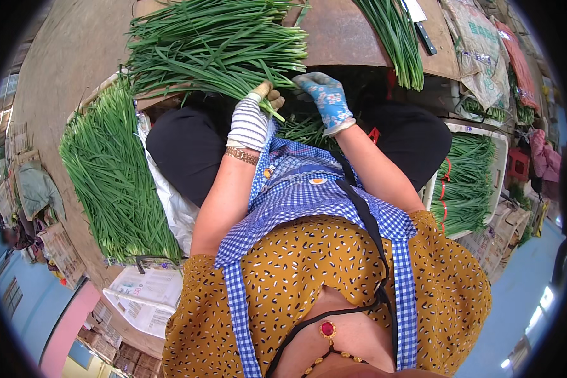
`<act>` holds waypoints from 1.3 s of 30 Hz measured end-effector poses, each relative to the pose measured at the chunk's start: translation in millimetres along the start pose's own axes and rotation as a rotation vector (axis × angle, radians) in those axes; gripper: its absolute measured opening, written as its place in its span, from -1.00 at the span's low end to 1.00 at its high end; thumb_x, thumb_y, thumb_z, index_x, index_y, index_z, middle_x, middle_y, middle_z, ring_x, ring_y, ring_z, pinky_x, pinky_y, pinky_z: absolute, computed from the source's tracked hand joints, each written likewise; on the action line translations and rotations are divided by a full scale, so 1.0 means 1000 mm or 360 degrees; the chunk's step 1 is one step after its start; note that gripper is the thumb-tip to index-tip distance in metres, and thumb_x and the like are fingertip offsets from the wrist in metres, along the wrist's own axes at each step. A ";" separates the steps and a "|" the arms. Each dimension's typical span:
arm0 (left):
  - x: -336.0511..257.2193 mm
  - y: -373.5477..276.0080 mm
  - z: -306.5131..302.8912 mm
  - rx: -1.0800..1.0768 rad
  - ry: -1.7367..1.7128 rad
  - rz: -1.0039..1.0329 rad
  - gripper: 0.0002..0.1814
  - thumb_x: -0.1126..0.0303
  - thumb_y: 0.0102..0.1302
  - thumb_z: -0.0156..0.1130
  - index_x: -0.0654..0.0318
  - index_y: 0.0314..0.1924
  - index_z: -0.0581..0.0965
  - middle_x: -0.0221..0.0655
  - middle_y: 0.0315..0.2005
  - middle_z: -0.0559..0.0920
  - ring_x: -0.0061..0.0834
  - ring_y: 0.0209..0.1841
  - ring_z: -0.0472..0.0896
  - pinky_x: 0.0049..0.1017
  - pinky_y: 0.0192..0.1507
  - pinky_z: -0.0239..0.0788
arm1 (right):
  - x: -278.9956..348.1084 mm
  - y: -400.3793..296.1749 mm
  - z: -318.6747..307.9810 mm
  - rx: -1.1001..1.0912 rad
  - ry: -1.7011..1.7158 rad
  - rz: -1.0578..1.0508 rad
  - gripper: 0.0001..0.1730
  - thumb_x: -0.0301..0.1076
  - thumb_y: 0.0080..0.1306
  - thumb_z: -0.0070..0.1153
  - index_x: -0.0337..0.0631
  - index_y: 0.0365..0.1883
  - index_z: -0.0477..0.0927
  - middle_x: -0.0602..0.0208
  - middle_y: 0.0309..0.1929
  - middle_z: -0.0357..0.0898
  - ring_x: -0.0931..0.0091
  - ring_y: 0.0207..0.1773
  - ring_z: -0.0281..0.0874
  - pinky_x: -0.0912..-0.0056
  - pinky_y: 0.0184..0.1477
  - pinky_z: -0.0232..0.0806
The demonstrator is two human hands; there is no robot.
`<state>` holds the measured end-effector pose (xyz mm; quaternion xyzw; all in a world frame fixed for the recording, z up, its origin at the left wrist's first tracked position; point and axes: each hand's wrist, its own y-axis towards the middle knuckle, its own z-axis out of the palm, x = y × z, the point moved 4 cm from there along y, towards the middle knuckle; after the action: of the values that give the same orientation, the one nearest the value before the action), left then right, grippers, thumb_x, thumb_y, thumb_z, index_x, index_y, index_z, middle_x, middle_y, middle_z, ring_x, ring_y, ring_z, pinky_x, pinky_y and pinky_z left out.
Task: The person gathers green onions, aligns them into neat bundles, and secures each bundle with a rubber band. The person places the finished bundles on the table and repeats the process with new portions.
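Note:
My left hand (253,116), in a striped glove with tan fingertips, is closed around a few garlic chive stalks (275,113). Their pale cut ends point down toward my lap. The fingertips of my right hand (325,100), in a blue floral glove, are pinched together at the pale end of another chive stalk (286,82). Just beyond both hands, a large loose pile of garlic chives (212,47) lies on the table, leaves to the left and stalk ends to the right. Loose green leaves (304,130) rest on my lap, partly hidden by my right hand.
A smaller bunch of chives (394,42) overhangs the table (342,33) edge beside a black-handled knife (425,38). At left stands a crate heaped with chives (113,175); at right, a white crate (500,175) holds bundles tied in red. Woven sacks (479,56) stand beyond.

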<state>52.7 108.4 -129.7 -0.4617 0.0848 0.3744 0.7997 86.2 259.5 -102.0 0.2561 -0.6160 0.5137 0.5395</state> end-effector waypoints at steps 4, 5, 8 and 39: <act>-0.004 0.007 -0.024 0.0007 -0.0037 0.0042 -0.75 0.38 0.19 0.19 0.34 -0.17 0.45 -0.22 -0.42 0.48 -0.34 -0.46 0.45 -0.18 0.03 0.34 | -0.009 0.008 -0.042 -0.0183 -0.0036 0.0076 -0.77 -0.34 0.17 0.15 -0.29 -0.25 0.59 0.29 -0.31 0.60 0.56 -0.28 0.53 0.55 -0.16 0.36; -0.005 0.008 -0.025 0.0078 -0.0016 0.0007 -0.76 0.38 0.19 0.18 0.34 -0.17 0.46 -0.22 -0.42 0.48 -0.35 -0.45 0.45 -0.16 0.07 0.32 | -0.010 0.009 -0.037 -0.0014 -0.0152 -0.0038 -0.75 -0.34 0.17 0.16 -0.29 -0.21 0.58 0.29 -0.29 0.60 0.55 -0.24 0.52 0.55 -0.13 0.35; -0.004 -0.003 -0.009 0.0066 -0.0043 -0.0047 -0.78 0.39 0.19 0.18 0.32 -0.19 0.46 -0.28 -0.47 0.48 -0.37 -0.49 0.44 -0.17 0.04 0.34 | -0.016 -0.006 0.004 0.0432 -0.0418 -0.0123 -0.65 -0.34 0.17 0.17 -0.27 -0.09 0.54 0.30 -0.17 0.58 0.52 -0.11 0.48 0.51 -0.02 0.30; 0.006 0.014 -0.033 0.0225 -0.0416 -0.0210 -0.72 0.50 0.22 0.09 0.47 -0.07 0.40 -0.01 -0.03 0.47 -0.14 0.05 0.44 -0.07 0.09 0.30 | -0.027 -0.004 -0.048 0.0128 -0.0879 0.0233 -0.76 -0.18 0.10 0.16 -0.14 -0.35 0.63 0.37 -0.44 0.61 0.52 -0.37 0.53 0.47 -0.23 0.35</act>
<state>54.4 89.5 -160.1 -0.3561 -0.0243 0.3709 0.8573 116.3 295.6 -130.9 0.3623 -0.7357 0.4860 0.3021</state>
